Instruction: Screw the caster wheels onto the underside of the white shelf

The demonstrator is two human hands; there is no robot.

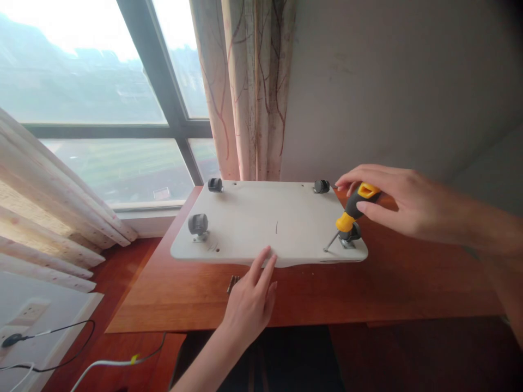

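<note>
A white board (253, 215) lies on the wooden table, with dark caster wheels near its corners. My right hand (386, 193) grips a yellow and black screwdriver (352, 209), which leans with its tip down at a spot on the board's near right. Right behind the screwdriver sits the near right caster (354, 233), partly covered by it. My left hand (254, 294) rests its outstretched fingertips on the board's near edge and holds nothing. Beside the left hand, several small screws (232, 283) lie on the table. The near left caster (198, 224) stands upright.
The reddish wooden table (171, 294) reaches past the board on both sides. Behind it are a patterned curtain (249, 92), a window and a grey wall. At lower left, cables (106, 362) run from a wall socket (32, 311) near the table's corner.
</note>
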